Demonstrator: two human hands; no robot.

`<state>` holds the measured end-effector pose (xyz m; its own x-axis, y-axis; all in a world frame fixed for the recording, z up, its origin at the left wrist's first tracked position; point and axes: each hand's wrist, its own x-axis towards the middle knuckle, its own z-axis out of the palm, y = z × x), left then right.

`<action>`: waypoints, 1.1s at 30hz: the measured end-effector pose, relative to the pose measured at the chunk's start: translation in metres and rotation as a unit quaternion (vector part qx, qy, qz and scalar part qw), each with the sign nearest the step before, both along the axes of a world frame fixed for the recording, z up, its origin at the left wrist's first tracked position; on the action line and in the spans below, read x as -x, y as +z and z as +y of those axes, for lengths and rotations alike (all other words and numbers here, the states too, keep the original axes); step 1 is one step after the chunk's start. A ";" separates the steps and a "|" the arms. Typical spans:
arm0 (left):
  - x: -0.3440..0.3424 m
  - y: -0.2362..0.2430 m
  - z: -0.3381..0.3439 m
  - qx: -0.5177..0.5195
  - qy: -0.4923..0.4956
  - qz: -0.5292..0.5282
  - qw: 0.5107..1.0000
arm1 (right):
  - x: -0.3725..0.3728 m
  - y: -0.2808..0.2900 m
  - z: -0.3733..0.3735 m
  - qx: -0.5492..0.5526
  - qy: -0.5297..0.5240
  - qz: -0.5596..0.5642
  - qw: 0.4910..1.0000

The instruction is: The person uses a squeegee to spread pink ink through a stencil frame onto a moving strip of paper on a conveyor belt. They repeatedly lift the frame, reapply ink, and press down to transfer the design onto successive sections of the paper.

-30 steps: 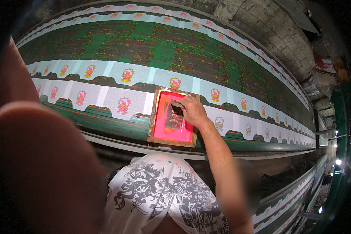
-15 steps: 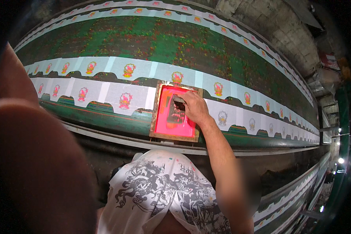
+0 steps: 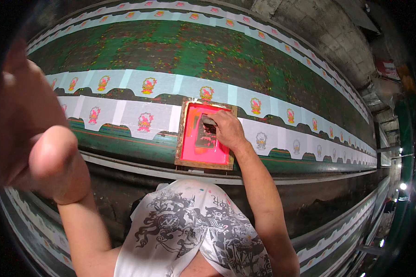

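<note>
A wooden-framed printing screen [image 3: 179,138], coated in bright pink ink, lies flat on the white band of a long cloth [image 3: 138,104]. My right hand [image 3: 227,131] reaches over the screen's upper right part and grips a dark squeegee [image 3: 207,121] set on the pink mesh. My left hand [image 3: 34,134] is raised close to the camera at the left, large and blurred. It touches nothing that I can see, and its fingers cannot be made out.
The cloth runs the length of a long table, with rows of pink-and-orange motifs [image 3: 144,122] on white and a broad green patterned field [image 3: 194,55] beyond. A pale rail [image 3: 125,167] edges the table's near side. More printed cloth lies on a table at the lower right [image 3: 356,226].
My right hand stays on the squeegee inside the screen, having barely shifted. My left arm has drawn back from the camera, so the hand and forearm now show apart.
</note>
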<state>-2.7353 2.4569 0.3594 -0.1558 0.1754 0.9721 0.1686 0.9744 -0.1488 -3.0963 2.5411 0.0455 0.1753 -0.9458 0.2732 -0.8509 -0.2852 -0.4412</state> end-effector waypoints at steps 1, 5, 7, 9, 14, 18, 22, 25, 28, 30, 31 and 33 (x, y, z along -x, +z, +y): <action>-0.002 -0.019 -0.005 -0.089 0.012 0.036 0.995 | -0.002 0.000 0.000 0.000 -0.005 0.001 1.000; 0.026 -0.157 0.006 -0.362 0.082 0.013 0.928 | -0.010 0.005 0.000 -0.020 -0.037 0.007 0.999; 0.043 -0.229 0.020 -0.504 0.076 -0.035 0.860 | -0.013 0.007 0.001 -0.010 -0.038 0.017 0.999; 0.060 -0.292 0.038 -0.588 0.110 -0.074 0.798 | -0.016 0.007 0.006 0.001 -0.036 0.026 0.999; 0.086 -0.375 0.074 -0.676 0.122 -0.107 0.719 | -0.028 -0.001 0.034 0.033 -0.020 0.033 0.999; 0.091 -0.393 0.083 -0.675 0.147 -0.131 0.712 | -0.045 -0.009 0.069 0.035 -0.015 0.038 0.999; 0.091 -0.398 0.085 -0.676 0.141 -0.129 0.712 | -0.057 -0.011 0.098 0.025 -0.010 0.026 0.999; 0.092 -0.399 0.085 -0.667 0.141 -0.130 0.720 | -0.064 -0.005 0.113 0.018 -0.001 0.017 1.000; 0.094 -0.401 0.085 -0.670 0.133 -0.118 0.721 | -0.068 0.008 0.122 0.005 -0.002 0.008 1.000; 0.093 -0.401 0.085 -0.678 0.126 -0.112 0.716 | -0.062 0.017 0.117 -0.033 0.010 -0.007 0.999; 0.093 -0.402 0.085 -0.682 0.125 -0.113 0.712 | -0.057 0.022 0.112 -0.049 0.017 -0.018 0.998; 0.093 -0.403 0.085 -0.688 0.117 -0.105 0.709 | -0.039 0.027 0.091 -0.098 0.030 -0.021 0.995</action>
